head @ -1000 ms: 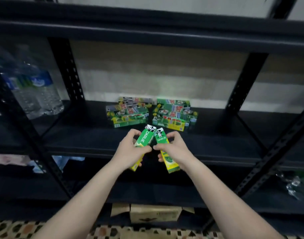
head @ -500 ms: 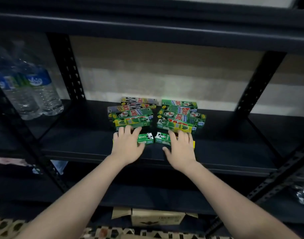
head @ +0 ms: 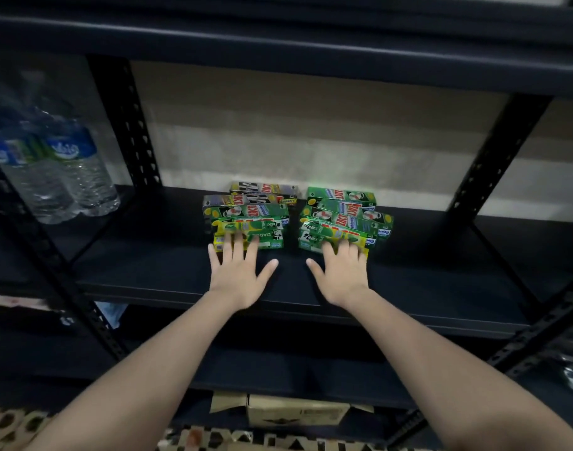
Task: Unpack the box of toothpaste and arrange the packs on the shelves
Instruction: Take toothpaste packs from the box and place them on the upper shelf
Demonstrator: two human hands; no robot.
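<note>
Two piles of toothpaste packs sit side by side on the middle shelf (head: 155, 262) of a dark metal rack, a narrow gap of bare shelf between them. The left hand (head: 238, 276) lies flat, palm down, fingers straight and spread, their tips pressing the front face of the left pile (head: 246, 221); it grips nothing. The right hand (head: 342, 278) lies the same way, straight fingers against the front of the right pile (head: 343, 216), thumb out to the side on the shelf. The nearest packs look pushed flush under the stacks, though motion blur makes the exact edges hard to read. Water bottles (head: 60, 170) stand well apart on the shelf section to the left. Below, on the lowest level, an open cardboard box (head: 294, 410) sits with its flaps out, above a patterned floor (head: 213, 441)
</note>
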